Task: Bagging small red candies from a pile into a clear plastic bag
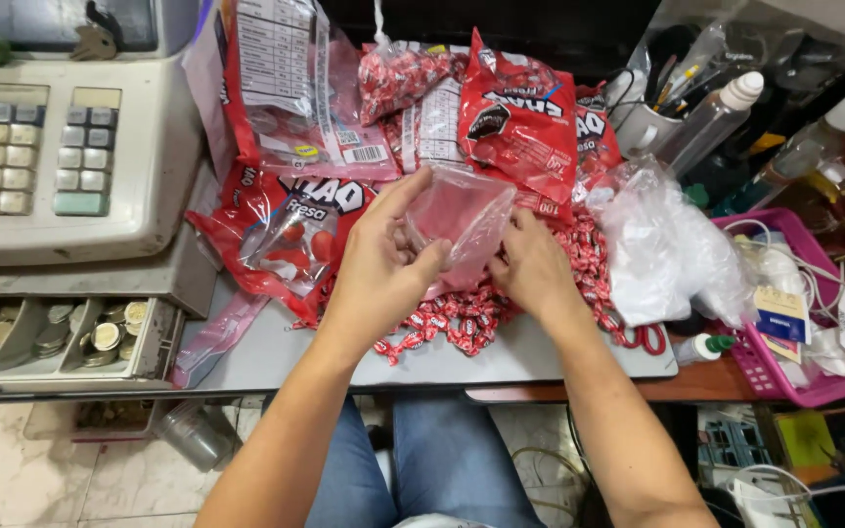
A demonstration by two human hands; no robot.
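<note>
My left hand (pixel 383 264) grips a small clear plastic bag (pixel 462 220) from its left side, thumb on the front. My right hand (pixel 532 262) pinches the same bag at its lower right edge. The bag is held open-side up above a pile of small red wrapped candies (pixel 462 318) spread on the grey tabletop (pixel 286 357). Large red candy bags (pixel 515 122) lie behind the pile, and an emptied, flattened one (pixel 290 230) lies to the left.
A beige cash register (pixel 61 147) with an open coin drawer (pixel 61 337) stands at left. A heap of clear plastic bags (pixel 672 244) lies at right, beside a pink basket (pixel 770 376). Red-handled scissors (pixel 643 337), a small glue bottle (pixel 706 345) and a pen cup (pixel 643 122) are nearby.
</note>
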